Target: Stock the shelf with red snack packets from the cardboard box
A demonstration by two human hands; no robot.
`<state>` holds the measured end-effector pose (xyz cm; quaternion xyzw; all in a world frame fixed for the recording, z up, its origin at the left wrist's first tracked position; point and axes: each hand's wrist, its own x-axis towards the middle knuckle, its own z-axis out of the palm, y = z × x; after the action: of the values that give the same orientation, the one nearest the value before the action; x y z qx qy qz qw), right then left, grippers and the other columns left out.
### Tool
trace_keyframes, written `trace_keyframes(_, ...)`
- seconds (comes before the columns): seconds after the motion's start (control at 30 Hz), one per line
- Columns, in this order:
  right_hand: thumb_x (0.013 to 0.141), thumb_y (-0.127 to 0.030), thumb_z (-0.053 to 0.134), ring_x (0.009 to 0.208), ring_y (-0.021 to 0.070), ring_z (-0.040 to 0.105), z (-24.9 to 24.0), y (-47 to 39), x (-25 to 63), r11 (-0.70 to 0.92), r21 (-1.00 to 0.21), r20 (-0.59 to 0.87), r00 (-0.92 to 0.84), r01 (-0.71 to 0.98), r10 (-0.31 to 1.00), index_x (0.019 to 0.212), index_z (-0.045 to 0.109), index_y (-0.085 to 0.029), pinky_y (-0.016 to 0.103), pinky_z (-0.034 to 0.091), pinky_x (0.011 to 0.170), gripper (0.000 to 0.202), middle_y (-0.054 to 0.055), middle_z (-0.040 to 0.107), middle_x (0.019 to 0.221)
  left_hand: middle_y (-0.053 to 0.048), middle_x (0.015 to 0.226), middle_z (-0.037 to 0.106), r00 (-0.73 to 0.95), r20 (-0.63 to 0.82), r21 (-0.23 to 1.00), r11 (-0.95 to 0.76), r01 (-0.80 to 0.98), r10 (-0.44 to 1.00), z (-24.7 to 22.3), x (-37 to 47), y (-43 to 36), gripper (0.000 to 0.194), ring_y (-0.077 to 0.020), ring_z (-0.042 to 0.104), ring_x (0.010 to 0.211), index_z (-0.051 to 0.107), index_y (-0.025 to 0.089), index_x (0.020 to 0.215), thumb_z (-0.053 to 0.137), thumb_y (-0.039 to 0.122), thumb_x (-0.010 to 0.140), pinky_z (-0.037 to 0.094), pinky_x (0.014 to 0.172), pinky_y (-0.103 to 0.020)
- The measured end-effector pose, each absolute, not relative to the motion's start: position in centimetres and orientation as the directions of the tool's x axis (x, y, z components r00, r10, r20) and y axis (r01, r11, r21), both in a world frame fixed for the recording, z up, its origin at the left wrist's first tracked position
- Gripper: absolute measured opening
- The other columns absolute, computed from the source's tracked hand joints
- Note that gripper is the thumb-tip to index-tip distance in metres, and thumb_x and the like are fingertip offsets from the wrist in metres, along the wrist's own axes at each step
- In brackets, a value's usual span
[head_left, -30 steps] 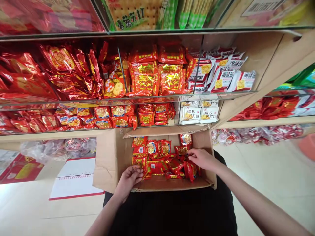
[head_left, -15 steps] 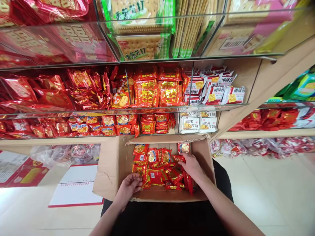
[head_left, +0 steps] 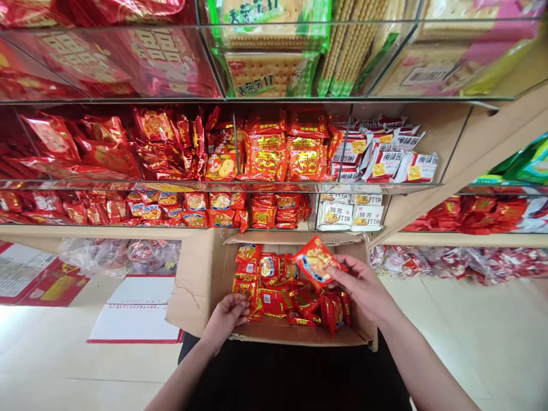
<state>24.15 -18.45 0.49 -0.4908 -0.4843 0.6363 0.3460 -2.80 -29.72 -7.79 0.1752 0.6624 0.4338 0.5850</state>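
Note:
A cardboard box (head_left: 299, 338) rests on my lap with several small red snack packets (head_left: 274, 301) inside. My right hand (head_left: 363, 285) pinches one red packet (head_left: 315, 264) with a blue and gold print, raised above the right half of the box. My left hand (head_left: 226, 317) is at the box's near left edge, its fingers curled together at the packets there. Whether those fingers grip a packet is hard to make out.
Glass-fronted shelves of red, white and green packs (head_left: 265, 157) rise beyond the box. The open box flap (head_left: 190, 285) sticks out left. On the floor are a white and red carton (head_left: 135, 308) and bagged snacks (head_left: 141, 255).
My right hand has lifted a red packet out of the box's right side and drawn it up and to the right. My left hand stays at the left edge. The view has shifted slightly.

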Motion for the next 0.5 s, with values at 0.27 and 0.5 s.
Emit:
trace_keyframes(0.27,0.075,-0.039,0.054,0.075,0.0209,0.061,2.3,-8.1,20.9,0.092,-0.481,0.017,-0.095,0.872,0.995,0.105,0.051,-0.018,0.029,0.043,0.066,0.037,0.004,0.063,0.077,-0.003,0.079,0.063,-0.238,-0.633,0.767,0.553,-0.326,0.737,-8.0,-3.1,-29.9,0.033,-0.0107,0.059,0.067,0.055,0.017,0.083,0.07,0.036,0.06,0.047,0.062,-0.023)
trace_keyframes(0.5,0.082,-0.025,0.048,0.083,0.0247,0.062,0.2,-4.5,16.3,0.26,-0.012,-0.072,-0.26,0.966,0.963,0.098,0.052,-0.01,0.028,0.041,0.065,0.022,0.016,0.065,0.088,-0.004,0.083,0.064,-0.229,-0.625,0.77,0.542,-0.335,0.746,-8.5,-3.5,-30.2,0.034,-0.0113,0.06,0.069,0.055,0.017,0.086,0.068,0.037,0.062,0.047,0.063,-0.023)
